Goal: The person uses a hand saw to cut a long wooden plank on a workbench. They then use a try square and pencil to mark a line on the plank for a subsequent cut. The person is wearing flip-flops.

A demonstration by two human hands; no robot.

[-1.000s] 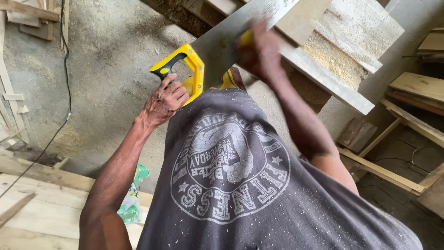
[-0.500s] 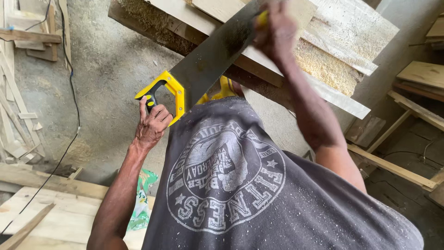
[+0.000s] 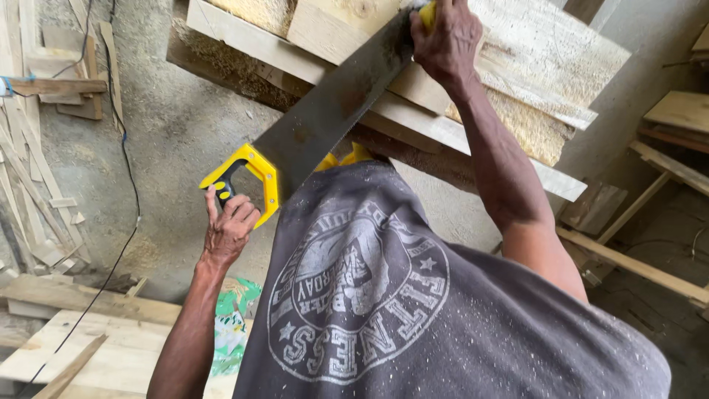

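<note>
While left hand (image 3: 230, 225) fingers wrap saw handle (image 3: 247, 177), right hand (image 3: 447, 41) fingers grip blade (image 3: 332, 111).

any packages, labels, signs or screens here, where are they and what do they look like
Crumpled packet: on the pale boards at lower left, just below the left hand on the saw handle; green and white, with small red and yellow marks, shape unclear.
Round print on shirt: middle of the dark grey shirt, a faded white circular emblem with stars.
No signs or screens in view.
</note>
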